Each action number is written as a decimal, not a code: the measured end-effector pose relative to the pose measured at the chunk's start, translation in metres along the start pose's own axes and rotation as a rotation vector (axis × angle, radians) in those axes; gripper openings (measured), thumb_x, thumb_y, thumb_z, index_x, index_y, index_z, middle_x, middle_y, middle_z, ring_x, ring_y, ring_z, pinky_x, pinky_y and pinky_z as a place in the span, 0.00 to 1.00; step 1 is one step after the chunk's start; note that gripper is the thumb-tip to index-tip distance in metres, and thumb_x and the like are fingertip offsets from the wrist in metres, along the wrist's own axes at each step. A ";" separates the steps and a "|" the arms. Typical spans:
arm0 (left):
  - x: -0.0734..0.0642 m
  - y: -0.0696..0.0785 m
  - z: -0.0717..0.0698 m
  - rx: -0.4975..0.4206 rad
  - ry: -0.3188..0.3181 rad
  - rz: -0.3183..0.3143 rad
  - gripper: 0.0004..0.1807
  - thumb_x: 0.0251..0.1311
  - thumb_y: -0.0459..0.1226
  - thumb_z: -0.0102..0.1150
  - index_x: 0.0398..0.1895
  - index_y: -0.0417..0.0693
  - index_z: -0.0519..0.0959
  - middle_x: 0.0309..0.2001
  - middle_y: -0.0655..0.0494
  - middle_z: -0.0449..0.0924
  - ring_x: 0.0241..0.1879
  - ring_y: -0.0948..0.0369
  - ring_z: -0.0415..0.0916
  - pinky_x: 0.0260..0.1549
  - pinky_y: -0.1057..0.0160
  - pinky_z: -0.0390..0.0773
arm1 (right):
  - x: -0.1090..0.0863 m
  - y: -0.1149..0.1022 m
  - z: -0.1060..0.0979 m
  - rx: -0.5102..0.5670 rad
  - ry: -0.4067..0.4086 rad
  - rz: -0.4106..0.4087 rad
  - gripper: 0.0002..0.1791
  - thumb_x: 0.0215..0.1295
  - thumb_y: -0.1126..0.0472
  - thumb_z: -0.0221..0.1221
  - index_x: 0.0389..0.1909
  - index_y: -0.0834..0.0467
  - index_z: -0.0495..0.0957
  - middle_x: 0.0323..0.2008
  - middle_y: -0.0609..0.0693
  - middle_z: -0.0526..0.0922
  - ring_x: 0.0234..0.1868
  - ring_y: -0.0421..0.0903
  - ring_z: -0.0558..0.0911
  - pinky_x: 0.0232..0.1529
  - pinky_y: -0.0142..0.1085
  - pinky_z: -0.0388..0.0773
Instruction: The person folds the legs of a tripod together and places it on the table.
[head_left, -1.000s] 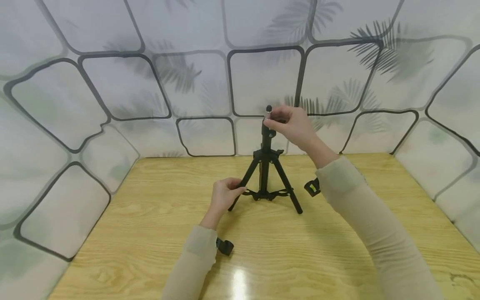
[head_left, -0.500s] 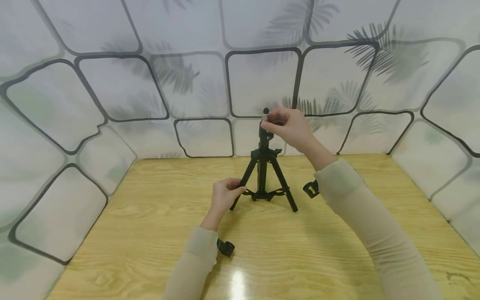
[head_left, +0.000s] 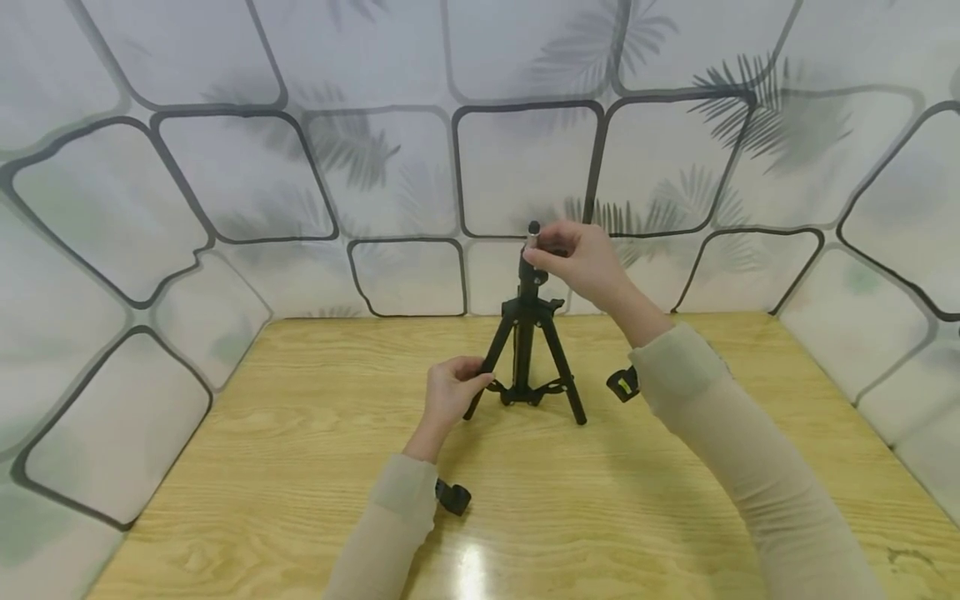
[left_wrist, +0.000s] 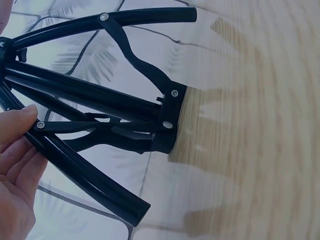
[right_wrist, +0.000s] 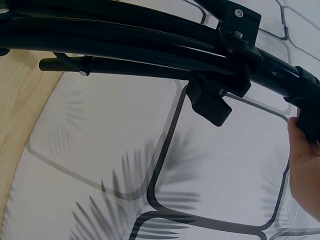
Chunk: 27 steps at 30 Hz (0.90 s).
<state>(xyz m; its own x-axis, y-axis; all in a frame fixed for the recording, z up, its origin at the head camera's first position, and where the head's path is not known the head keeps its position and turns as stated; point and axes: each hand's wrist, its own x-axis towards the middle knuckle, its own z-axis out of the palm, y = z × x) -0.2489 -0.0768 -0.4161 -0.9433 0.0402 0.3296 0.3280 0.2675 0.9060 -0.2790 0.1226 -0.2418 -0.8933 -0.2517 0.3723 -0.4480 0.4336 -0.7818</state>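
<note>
A black tripod point(head_left: 527, 333) stands upright with its legs partly spread, near the back of the wooden table. My left hand point(head_left: 450, 392) pinches its left leg between thumb and fingers, close to where the brace joins; the left wrist view shows the thumb on that leg point(left_wrist: 95, 180). At the top, my right hand point(head_left: 588, 258) holds the tripod's upper end with thumb and fingers, just below a small black-tipped silver stud point(head_left: 533, 229). In the right wrist view, a black knob point(right_wrist: 210, 105) sticks out from the collar. Whether the feet touch the table is unclear.
The wooden table point(head_left: 300, 467) meets a pale patterned wall point(head_left: 405, 275) right behind the tripod. Black wrist devices point(head_left: 454, 498) show beneath both sleeves.
The tripod's legs have drawn slightly closer together, the right foot shifting inward most. Both hands keep their hold, and the head view has shifted a little.
</note>
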 end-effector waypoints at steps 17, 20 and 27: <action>0.000 0.005 0.009 -0.031 0.018 0.012 0.09 0.46 0.28 0.64 0.33 0.34 0.80 0.29 0.46 0.80 0.29 0.57 0.78 0.26 0.66 0.78 | -0.002 0.001 -0.002 0.041 -0.022 0.006 0.15 0.55 0.55 0.61 0.39 0.61 0.77 0.37 0.52 0.79 0.39 0.43 0.77 0.41 0.38 0.73; 0.000 0.006 0.010 -0.046 0.017 0.014 0.09 0.46 0.28 0.64 0.33 0.34 0.80 0.29 0.45 0.80 0.29 0.57 0.78 0.26 0.66 0.78 | -0.003 0.001 -0.002 0.046 -0.022 0.003 0.14 0.55 0.56 0.61 0.38 0.61 0.77 0.37 0.52 0.79 0.38 0.43 0.77 0.41 0.37 0.73; 0.001 0.008 0.013 -0.074 0.015 0.015 0.10 0.46 0.29 0.64 0.33 0.33 0.80 0.30 0.44 0.80 0.30 0.56 0.78 0.28 0.67 0.78 | -0.003 -0.001 -0.001 0.031 -0.020 0.027 0.16 0.55 0.55 0.61 0.39 0.62 0.76 0.38 0.52 0.78 0.40 0.43 0.76 0.43 0.38 0.72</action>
<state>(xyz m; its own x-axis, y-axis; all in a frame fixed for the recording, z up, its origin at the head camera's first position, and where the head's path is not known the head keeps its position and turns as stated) -0.2482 -0.0620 -0.4118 -0.9374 0.0294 0.3469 0.3458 0.1947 0.9179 -0.2763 0.1237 -0.2414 -0.9040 -0.2573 0.3415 -0.4225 0.4139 -0.8064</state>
